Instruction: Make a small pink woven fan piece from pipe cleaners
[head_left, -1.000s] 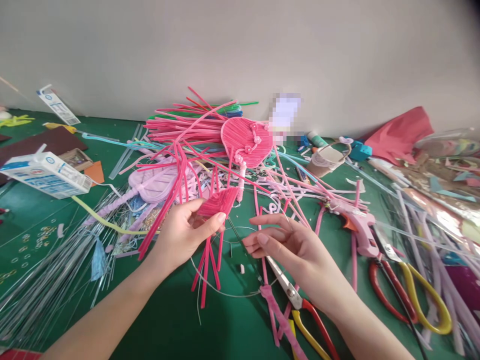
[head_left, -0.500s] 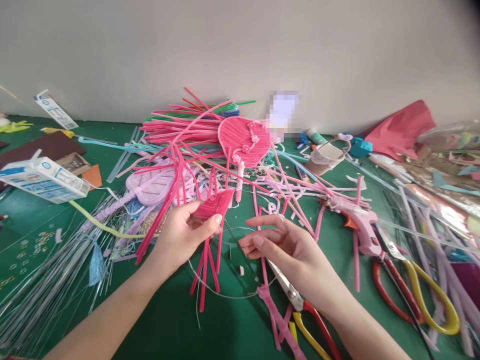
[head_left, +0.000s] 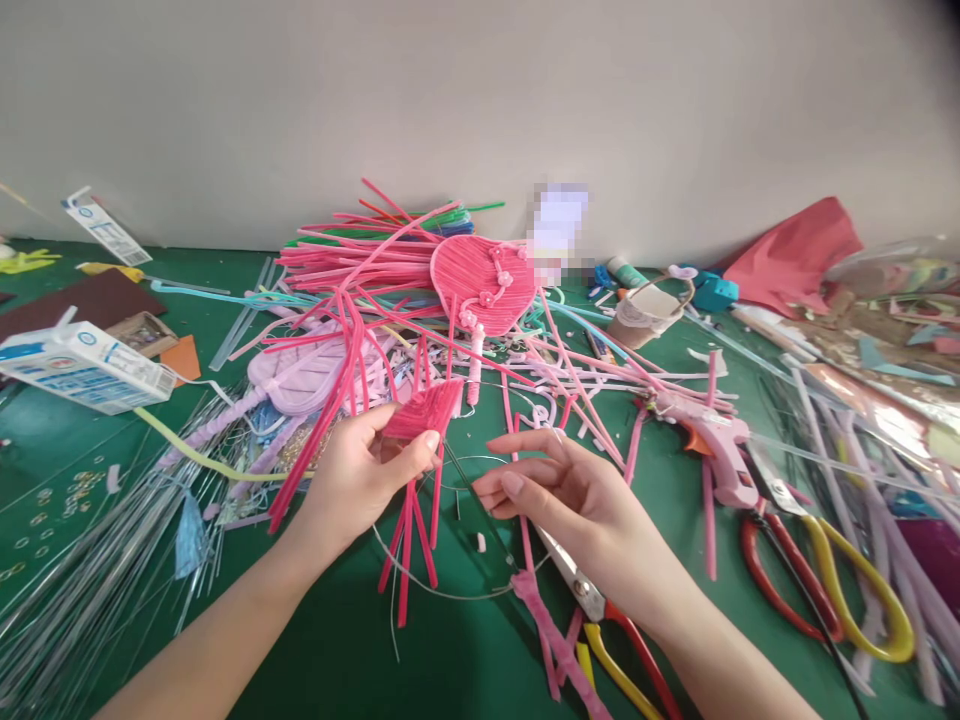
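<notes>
My left hand (head_left: 364, 460) is closed on a flat piece of dark pink pipe cleaners (head_left: 426, 410), pinched between thumb and fingers. Loose pink stems (head_left: 407, 560) hang below it. My right hand (head_left: 559, 490) hovers just to the right, fingers loosely bent and apart, with nothing clearly held. A thin dark strand (head_left: 491, 525) runs past its fingertips; whether they touch it, I cannot tell. Below both hands, a thin wire loop (head_left: 450, 596) lies on the table. Scissors with red and yellow handles (head_left: 592, 600) are partly behind my right wrist.
Behind my hands lies a pink pipe-cleaner fan (head_left: 480, 280) beside a bundle of pink stems (head_left: 352, 262). A lilac fan (head_left: 292, 370) and wires (head_left: 112, 590) are left. On the right are a pink glue gun (head_left: 724, 450), more scissors (head_left: 862, 590) and a small basket (head_left: 649, 315).
The whole view has shifted slightly. Both hands keep nearly the same pose, and the left still grips the pink piece.
</notes>
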